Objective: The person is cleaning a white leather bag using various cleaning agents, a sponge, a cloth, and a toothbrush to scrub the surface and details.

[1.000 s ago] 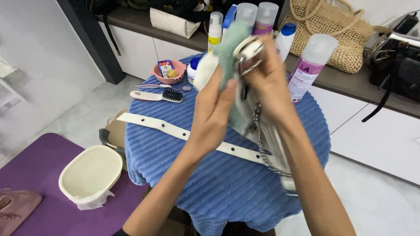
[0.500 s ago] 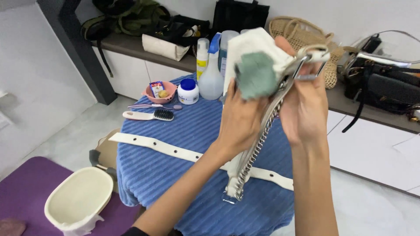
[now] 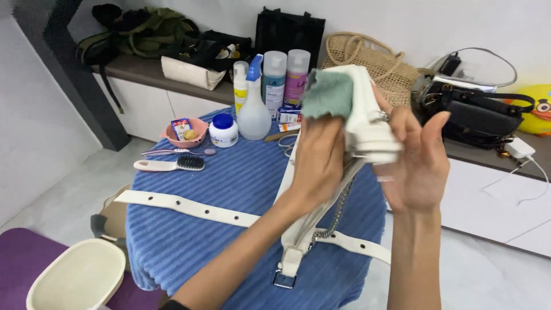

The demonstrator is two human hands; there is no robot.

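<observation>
White bag (image 3: 367, 123) was held up over the blue worktop (image 3: 229, 189), its strap and chain (image 3: 336, 215) hanging down. Left hand (image 3: 318, 158) had its grip closed on a green cloth (image 3: 328, 95), pressed flat to the bag face. Right hand (image 3: 416, 161) braced the bag from behind, fingers splayed, probably just propping it; contact was partly hidden. Spray bottle (image 3: 253, 103) and brush (image 3: 169, 165) sat near on the worktop.

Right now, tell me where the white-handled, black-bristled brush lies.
In the head view, the white-handled, black-bristled brush lies on the blue ribbed tablecloth, left side, before the pink bowl.
</observation>
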